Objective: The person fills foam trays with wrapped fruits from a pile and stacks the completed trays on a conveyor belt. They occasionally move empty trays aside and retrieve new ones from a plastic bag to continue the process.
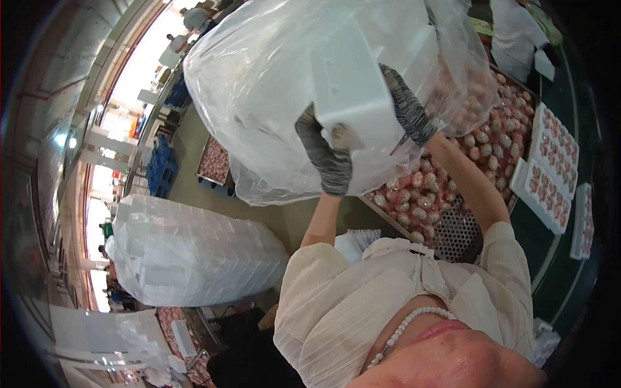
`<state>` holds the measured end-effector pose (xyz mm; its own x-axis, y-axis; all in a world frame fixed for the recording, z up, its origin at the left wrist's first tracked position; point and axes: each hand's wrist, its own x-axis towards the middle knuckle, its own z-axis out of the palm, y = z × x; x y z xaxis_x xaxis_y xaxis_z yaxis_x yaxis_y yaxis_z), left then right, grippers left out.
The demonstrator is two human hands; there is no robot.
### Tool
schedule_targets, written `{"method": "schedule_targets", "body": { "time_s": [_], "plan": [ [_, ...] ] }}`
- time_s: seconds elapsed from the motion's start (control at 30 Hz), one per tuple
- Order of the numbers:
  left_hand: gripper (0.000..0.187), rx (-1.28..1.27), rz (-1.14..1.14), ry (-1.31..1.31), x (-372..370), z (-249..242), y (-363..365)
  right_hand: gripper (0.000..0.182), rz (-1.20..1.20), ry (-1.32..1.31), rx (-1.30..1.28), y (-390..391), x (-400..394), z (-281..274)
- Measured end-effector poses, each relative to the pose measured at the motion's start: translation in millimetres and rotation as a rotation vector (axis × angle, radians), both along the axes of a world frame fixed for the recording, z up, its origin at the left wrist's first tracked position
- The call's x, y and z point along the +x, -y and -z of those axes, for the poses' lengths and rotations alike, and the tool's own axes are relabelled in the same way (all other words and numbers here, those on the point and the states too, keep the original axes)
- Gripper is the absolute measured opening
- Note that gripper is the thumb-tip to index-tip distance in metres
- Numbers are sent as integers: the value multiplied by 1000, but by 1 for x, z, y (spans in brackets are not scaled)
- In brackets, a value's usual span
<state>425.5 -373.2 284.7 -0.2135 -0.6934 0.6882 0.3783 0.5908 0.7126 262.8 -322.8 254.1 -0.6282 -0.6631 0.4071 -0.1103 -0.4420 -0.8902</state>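
Observation:
My left hand (324, 154), in a grey striped knit glove, grips the near end of a white foam box (365, 119). My right hand (409, 107), gloved the same way, is closed over the box's right side edge. The box is at the mouth of a big clear plastic bag (259, 110), which bulges with more white foam shapes behind it. Parts of my fingers are hidden by the box and the bag. Below the right forearm, a metal bin (514, 207) holds many pinkish-white bulbs (479, 152) that look like garlic in red netting.
White trays (555, 168) of similar bulbs lie on a green surface (550, 258) at right. To the left stands another bagged stack of white boxes (194, 252). Farther back are a blue pallet (162, 167) and a bin of bulbs (215, 160). A person in white (514, 39) stands at upper right.

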Motion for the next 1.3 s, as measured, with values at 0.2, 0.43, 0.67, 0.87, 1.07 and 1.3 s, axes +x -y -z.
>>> {"method": "schedule_targets", "body": {
  "time_s": [0.2,0.43,0.67,0.87,1.07,1.3],
  "plan": [
    [55,-96,396,-95,-6,22,-79,49,-31,-139,-67,-138,18,13],
    [45,220,1126,347,-18,115,-205,44,423,286,-39,-335,101,96],
    [51,-573,1311,579,-43,198,-317,60,1100,364,578,-422,210,171],
    [54,-277,1707,1124,-27,280,-372,59,1516,859,324,-433,256,253],
    [56,-342,1655,1098,-18,291,-373,57,1628,789,759,-429,266,252],
    [42,-269,1499,989,-26,293,-336,46,1796,446,1006,-438,284,249]
  ]
}}
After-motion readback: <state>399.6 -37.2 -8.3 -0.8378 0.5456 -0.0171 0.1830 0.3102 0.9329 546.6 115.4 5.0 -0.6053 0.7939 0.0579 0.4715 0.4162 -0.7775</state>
